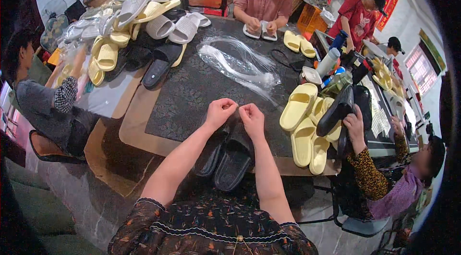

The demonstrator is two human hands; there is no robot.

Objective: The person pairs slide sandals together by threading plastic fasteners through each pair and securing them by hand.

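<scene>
My left hand (222,114) and my right hand (252,121) meet fingertip to fingertip above the near edge of the table. Both are closed in a pinch; what lies between the fingers is too small to make out. Just under them rests a pair of black slippers (232,166), side by side, their near ends reaching past the table edge. My hands partly hide their far ends. Beyond my hands a loose bundle of clear plastic strands (230,70) is spread on the dark patterned tabletop (180,96).
A heap of grey and yellow slippers (129,19) fills the far left. Pale yellow slippers (303,142) lie at the right, beside a co-worker's hand (354,127) on black slippers. Bottles (329,62) stand behind them. Across the table another person handles white slippers (260,31).
</scene>
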